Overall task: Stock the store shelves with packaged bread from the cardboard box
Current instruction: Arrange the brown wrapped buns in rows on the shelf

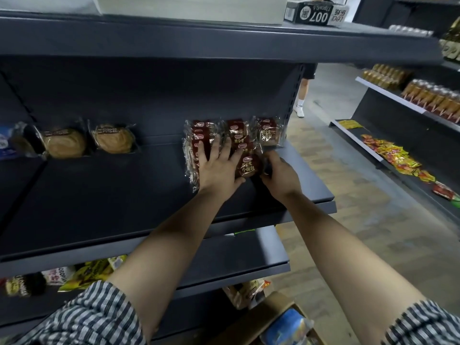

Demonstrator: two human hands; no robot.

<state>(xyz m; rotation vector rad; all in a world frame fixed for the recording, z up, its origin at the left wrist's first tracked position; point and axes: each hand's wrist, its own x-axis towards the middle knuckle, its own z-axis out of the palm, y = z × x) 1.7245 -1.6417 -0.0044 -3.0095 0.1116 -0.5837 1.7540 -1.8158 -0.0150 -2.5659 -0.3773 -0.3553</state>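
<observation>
At the shelf's point(124, 190) right end, one bread packet point(249, 166) is pinched by the right hand point(281, 175). The left hand point(219, 168) lies flat on three packet rows point(267, 133).

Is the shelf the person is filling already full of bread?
No, a wide bare stretch of the dark shelf lies between the red bread packs and the round buns.

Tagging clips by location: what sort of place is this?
Most likely a small grocery or convenience store: long dark metal shelves, red-wrapped bread packs lined up on one, and loose snack sachets on the opposite rack.
</observation>
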